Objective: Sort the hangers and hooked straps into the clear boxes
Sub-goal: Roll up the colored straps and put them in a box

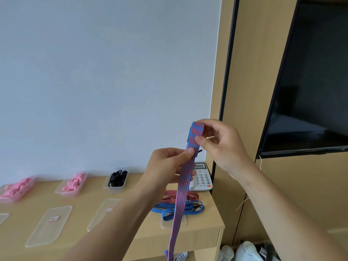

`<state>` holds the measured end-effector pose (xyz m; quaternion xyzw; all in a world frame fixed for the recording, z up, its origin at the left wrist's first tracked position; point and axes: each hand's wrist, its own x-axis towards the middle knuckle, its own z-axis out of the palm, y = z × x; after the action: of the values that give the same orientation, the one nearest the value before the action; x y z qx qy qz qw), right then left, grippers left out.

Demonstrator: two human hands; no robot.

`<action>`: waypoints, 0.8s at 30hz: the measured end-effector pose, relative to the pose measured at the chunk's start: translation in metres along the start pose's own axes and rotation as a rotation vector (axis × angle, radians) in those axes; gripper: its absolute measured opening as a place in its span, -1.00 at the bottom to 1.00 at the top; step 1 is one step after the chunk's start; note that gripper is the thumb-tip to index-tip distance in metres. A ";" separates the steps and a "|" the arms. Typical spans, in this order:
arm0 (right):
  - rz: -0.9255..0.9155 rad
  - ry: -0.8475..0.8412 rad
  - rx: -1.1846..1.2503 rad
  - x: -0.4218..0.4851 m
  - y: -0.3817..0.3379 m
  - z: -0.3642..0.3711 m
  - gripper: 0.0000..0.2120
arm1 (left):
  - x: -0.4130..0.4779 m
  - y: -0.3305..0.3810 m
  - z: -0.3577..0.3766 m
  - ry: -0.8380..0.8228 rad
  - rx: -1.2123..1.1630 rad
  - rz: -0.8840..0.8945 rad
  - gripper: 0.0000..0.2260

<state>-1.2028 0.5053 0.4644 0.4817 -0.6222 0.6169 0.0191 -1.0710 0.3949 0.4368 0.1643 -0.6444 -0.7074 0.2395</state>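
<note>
**Striped strap held up in both hands above the table**

The lower end of a blue-and-red striped strap (182, 187) hangs past the front edge of the table (81, 204) and runs out at the bottom of the view. Higher up, both hands hold it in the air, clear of the table. The left hand (167, 164) has a closed grip on it, pinching the band between thumb and fingers just below the fold. The right hand (224, 146), a little higher and beside the left, has its grip closed on the folded-over top of the strap, thumb in front and forefinger over the bend. A black hook (188, 135) shows at the left edge of the fold.

On the table below, clear lids (49, 225) lie flat along the near side, two of them with small labels. To their right a blue strap (177, 209) lies in loose loops, partly over another lid, and a red strap (178, 196) lies just behind it, touching it.

Farther back, three clear boxes stand in a row near the wall: two boxes with pink pieces (72, 182) and one box with black pieces (115, 180). A white telephone (202, 178) sits at the far right corner, behind the held strap. A dark screen (310, 81) hangs on the wooden panel to the right.
</note>
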 end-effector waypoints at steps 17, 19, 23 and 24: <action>0.157 -0.195 0.296 -0.020 -0.008 -0.010 -0.43 | 0.000 -0.001 0.003 0.100 0.051 -0.012 -0.83; 0.108 -0.181 0.275 -0.022 -0.005 -0.008 -0.37 | -0.001 0.001 0.004 0.067 0.019 -0.032 -0.76; 0.035 -0.202 0.229 -0.027 0.004 -0.006 -0.29 | -0.003 0.007 0.001 0.005 -0.017 -0.077 -0.63; 0.031 -0.209 0.211 -0.028 0.006 -0.006 -0.27 | -0.004 0.008 0.001 -0.007 0.016 -0.057 -0.65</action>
<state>-1.1952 0.5246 0.4443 0.5331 -0.5598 0.6255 -0.1058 -1.0672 0.3981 0.4441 0.1820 -0.6458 -0.7094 0.2157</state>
